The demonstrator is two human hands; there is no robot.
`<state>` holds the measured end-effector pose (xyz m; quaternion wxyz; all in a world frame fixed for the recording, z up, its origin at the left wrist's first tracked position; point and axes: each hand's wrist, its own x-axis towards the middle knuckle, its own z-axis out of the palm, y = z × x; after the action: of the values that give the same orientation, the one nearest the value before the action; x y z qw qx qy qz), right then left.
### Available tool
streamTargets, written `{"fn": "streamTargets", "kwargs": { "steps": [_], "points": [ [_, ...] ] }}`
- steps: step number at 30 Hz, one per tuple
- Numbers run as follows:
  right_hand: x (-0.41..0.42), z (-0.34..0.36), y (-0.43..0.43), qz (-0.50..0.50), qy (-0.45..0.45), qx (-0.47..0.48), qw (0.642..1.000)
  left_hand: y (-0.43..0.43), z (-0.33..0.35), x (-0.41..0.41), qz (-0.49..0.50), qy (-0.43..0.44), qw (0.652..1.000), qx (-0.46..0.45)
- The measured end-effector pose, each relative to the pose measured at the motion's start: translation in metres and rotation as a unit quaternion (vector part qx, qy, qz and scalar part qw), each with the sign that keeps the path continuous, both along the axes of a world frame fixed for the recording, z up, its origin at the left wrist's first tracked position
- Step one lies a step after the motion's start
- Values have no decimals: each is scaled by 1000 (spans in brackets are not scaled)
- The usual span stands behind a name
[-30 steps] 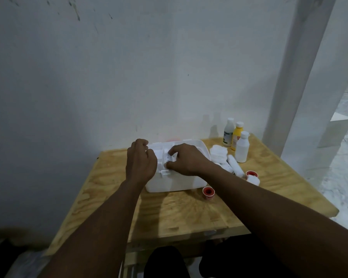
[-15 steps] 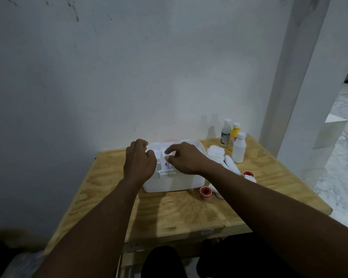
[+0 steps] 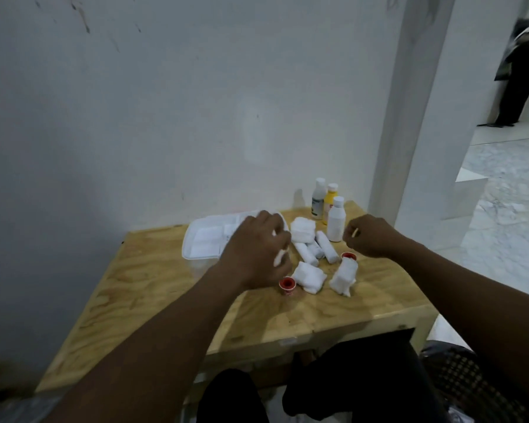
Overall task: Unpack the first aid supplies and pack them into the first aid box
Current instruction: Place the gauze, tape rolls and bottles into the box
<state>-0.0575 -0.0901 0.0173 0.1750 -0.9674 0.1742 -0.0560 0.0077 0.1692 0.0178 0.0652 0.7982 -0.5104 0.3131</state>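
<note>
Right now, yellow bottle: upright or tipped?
Upright. The yellow bottle stands vertical near the table's far edge, cap on top, beside two white bottles; its base is hidden.

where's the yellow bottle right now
Head view: the yellow bottle stands at the far right of the table, between the taller white bottle on its left and the nearer white bottle in front.

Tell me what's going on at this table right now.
A person is sorting first aid supplies on a wooden table. The left hand grips a white roll just right of the white first aid box. The right hand is curled near three bottles; whether it holds anything is too blurred to tell. Bandage rolls, gauze packs and two red-cored tape rolls lie loose, not yet boxed.
</note>
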Motion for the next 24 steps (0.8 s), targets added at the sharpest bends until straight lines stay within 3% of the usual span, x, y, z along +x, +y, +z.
{"fn": "streamTargets", "kwargs": {
  "steps": [4,8,19,24],
  "points": [
    [-10,-22,-11,21,56,-2,998,-15,-16,-19,25,-19,990,135],
    [-7,-33,-6,19,46,-5,999,-12,-27,-24,51,-26,985,162],
    [4,-33,3,20,39,12,999,-11,-46,-27,96,-11,987,128],
    [6,-2,11,-16,-92,15,996,-13,-31,-28,52,-17,998,24]
  ]
}}
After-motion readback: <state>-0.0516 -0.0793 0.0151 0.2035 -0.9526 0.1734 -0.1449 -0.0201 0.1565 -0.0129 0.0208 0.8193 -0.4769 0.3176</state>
